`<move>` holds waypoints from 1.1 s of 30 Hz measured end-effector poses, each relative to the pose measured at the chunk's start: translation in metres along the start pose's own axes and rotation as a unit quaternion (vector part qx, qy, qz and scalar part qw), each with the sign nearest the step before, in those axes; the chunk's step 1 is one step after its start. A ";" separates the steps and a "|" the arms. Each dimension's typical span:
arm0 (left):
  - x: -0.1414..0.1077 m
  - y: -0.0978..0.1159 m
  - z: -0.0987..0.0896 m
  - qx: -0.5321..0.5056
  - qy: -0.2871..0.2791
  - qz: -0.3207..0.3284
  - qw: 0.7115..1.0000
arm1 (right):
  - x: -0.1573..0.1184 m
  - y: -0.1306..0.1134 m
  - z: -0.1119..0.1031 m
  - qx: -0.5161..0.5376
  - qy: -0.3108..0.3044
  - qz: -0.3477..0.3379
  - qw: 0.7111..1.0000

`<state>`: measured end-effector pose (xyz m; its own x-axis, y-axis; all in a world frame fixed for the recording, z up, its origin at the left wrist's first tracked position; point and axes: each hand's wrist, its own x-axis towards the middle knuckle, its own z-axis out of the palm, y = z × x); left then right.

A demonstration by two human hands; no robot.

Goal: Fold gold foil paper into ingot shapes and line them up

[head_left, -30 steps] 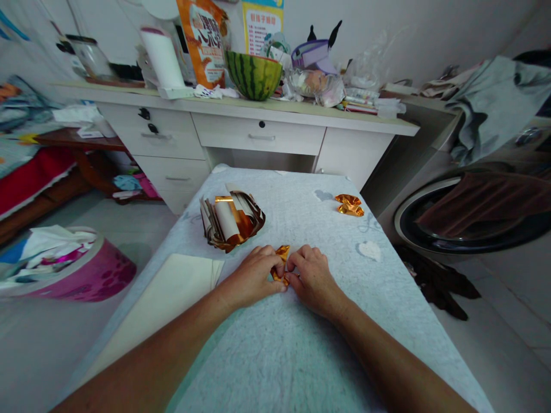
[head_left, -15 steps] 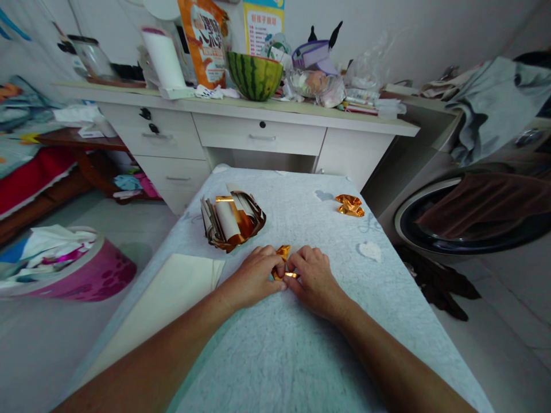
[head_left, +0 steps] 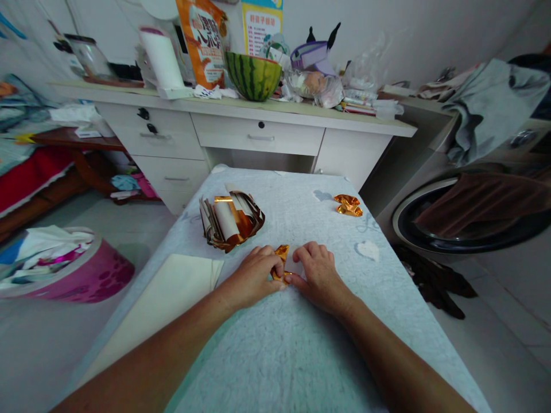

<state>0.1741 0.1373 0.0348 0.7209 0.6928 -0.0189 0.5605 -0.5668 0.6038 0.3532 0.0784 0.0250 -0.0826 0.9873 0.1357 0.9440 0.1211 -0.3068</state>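
Observation:
My left hand (head_left: 256, 271) pinches a small piece of folded gold foil paper (head_left: 282, 252) against the table, thumb and fingers closed on its left side. Opposite it, the thumb tip of my right hand (head_left: 321, 276) touches the foil's lower right edge; the index finger is lifted away, leaving a gap. The fingers hide part of the foil. Beyond my left hand lies a loose bundle of gold and white foil paper strips (head_left: 225, 220). Two twisted gold foil pieces (head_left: 348, 205) rest together at the far right.
A cream folded sheet (head_left: 178, 289) lies under my left forearm on the cloth-covered table (head_left: 301, 355). A pink bin (head_left: 101, 269) stands at left, a washing machine (head_left: 398, 212) at right. Behind is a white cabinet (head_left: 275, 135) with a halved watermelon (head_left: 253, 77) on top.
My right index finger has lifted off the foil and the right hand has opened a little, its thumb staying at the foil. My left hand keeps its pinch.

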 end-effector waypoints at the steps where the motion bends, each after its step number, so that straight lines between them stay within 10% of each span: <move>1: 0.000 0.000 0.000 0.001 0.000 -0.002 1.000 | 0.000 0.002 0.000 -0.001 0.001 0.001 1.000; 16: -0.002 0.004 -0.002 -0.014 -0.001 -0.001 1.000 | 0.010 0.016 -0.013 0.081 0.059 -0.051 0.994; 33: -0.004 0.008 -0.010 -0.014 0.006 0.027 1.000 | 0.019 0.018 -0.014 0.107 -0.024 -0.062 0.992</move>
<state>0.1716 0.1348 0.0474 0.7443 0.6674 0.0237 0.5091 -0.5901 0.6265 0.3733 0.0983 0.0353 -0.2128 0.9667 0.1419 0.8370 0.2553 -0.4841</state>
